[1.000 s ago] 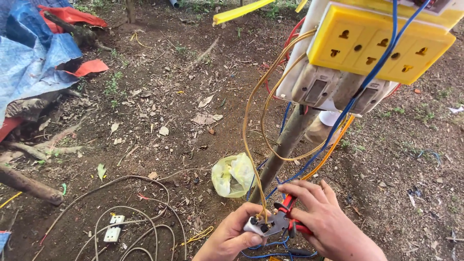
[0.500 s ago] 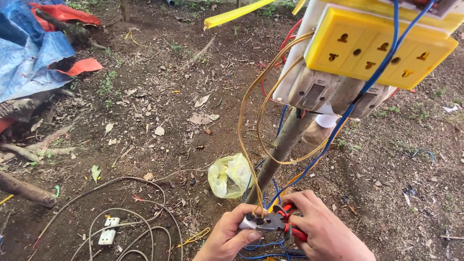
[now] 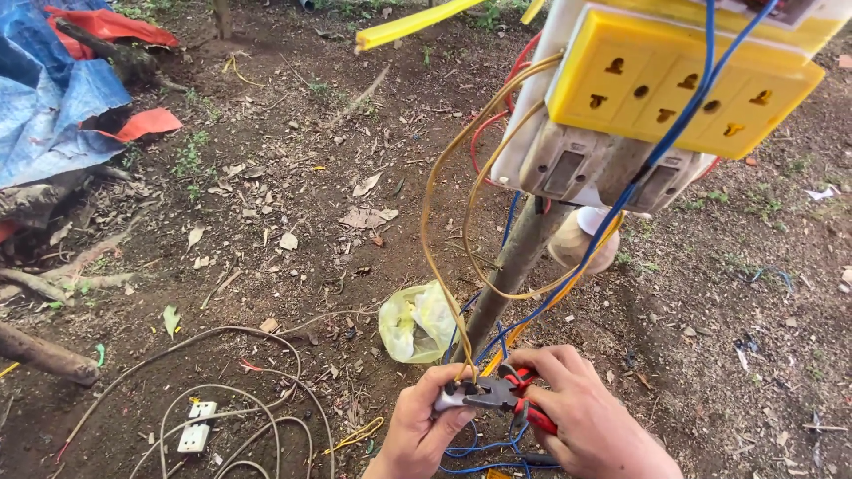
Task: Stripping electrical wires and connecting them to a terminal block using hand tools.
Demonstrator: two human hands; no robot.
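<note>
Bottom centre of frame: we see the right hand [image 3: 590, 421] wrapped around the red handles of the pliers [image 3: 497, 395], fingers curled and pressed together over the grips. The left hand [image 3: 426, 426] meets the tool from the lower left; its thumb and forefinger pinch the metal head of the pliers, the other fingers folded under. The pliers lie roughly level between the two hands, the head pointing left. The yellow wire [image 3: 435, 231] drops in a long loop from the upper right and ends right at the plier head; whether the jaws actually bite it we cannot tell.

Upper right: a yellow socket block [image 3: 683, 84], rectangular, several outlets on its face, sits above a grey-white switch box [image 3: 577, 168]. Both are mounted on a slanted wooden post [image 3: 510, 266]. A blue wire [image 3: 674, 133] crosses the socket block and runs down toward the hands.

Centre, just left of the post's foot: a crumpled pale yellow plastic bag [image 3: 413, 321] on the soil.

Lower left: a small white socket [image 3: 197, 426] among grey cables [image 3: 231, 399].

Upper left: a blue tarp [image 3: 44, 106] with red sheet edges.
</note>
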